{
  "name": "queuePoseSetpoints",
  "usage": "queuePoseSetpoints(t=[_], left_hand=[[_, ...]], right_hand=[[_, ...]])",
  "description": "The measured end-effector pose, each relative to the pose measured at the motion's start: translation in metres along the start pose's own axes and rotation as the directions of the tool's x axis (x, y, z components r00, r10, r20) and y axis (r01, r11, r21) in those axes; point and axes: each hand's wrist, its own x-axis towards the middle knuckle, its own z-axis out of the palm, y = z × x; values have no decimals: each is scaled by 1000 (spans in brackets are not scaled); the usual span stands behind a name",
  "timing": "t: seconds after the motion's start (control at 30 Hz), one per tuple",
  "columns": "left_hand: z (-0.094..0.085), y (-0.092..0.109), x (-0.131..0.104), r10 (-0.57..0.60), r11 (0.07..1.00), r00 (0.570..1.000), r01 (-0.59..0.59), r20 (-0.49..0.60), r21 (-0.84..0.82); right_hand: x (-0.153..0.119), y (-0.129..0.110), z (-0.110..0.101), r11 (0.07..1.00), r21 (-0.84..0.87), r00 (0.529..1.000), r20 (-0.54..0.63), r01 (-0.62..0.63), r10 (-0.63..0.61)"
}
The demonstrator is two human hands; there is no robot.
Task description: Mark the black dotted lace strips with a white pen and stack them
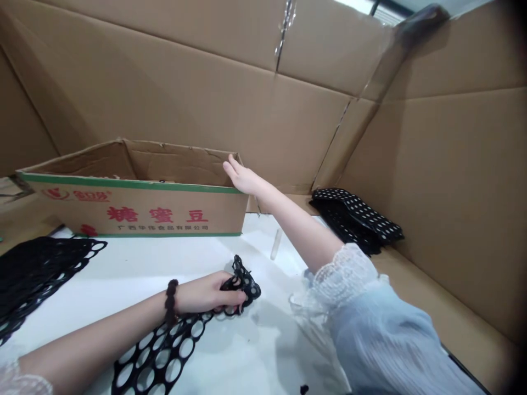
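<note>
My left hand [216, 292] is closed around the bunched end of a strip of black fabric [164, 351] with rows of round holes. The strip trails under my wrist toward the lower edge of the view. At the near right corner of an open cardboard box [140, 211], my right hand [244, 174] reaches over the rim with its fingers stretched out. I see nothing in that hand, though its far side is hidden. The box has a green edge and red printed characters. Most of its inside is out of sight.
More black holed fabric [37, 274] lies at the left on the white table [135, 260]. Folded black fabric [354, 216] sits at the right against the tall cardboard wall [444, 197]. A small black scrap [304, 389] is near the front. Cardboard walls enclose the back and right.
</note>
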Motion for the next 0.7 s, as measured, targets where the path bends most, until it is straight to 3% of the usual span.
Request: queuePoseSetpoints(t=[0.1, 0.17, 0.23, 0.3, 0.37, 0.43, 0.5, 0.53, 0.6, 0.7], left_hand=[[-3, 4, -1, 0, 1000, 999, 0, 51, -12], [-6, 6, -3, 13, 999, 995, -9, 100, -40], [-11, 6, -5, 29, 998, 993, -22, 116, -58], [-17, 4, -7, 40, 998, 994, -34, 107, -56], [-21, 3, -9, 42, 999, 992, -38, 116, -37], [-25, 7, -11, 13, 1000, 988, -10, 151, -19], [-27, 14, -12, -61, 998, 975, 63, 212, -6], [-27, 18, -12, -105, 994, 962, 105, 251, 12], [-30, 26, -11, -159, 985, 947, 133, 278, 110], [-34, 34, -6, -89, 943, 989, 47, 115, 329]], right_hand=[[-49, 1, -3, 978, 15, 970, -132, 207, -203], [-88, -1, 1, 941, 45, 938, -111, 334, -328], [-124, 0, 12, 922, 89, 926, -79, 376, -370], [-154, 3, 25, 921, 198, 942, -53, 335, -331], [-174, 9, 37, 873, 422, 934, 139, 245, -329], [-188, 14, 43, 811, 584, 875, 371, 39, -310], [-197, 20, 40, 764, 629, 817, 510, -142, -268], [-201, 22, 35, 751, 633, 814, 528, -188, -241], [-208, 27, 21, 749, 633, 857, 481, -195, -183], [-220, 36, 1, 784, 605, 932, 346, -138, -103]])
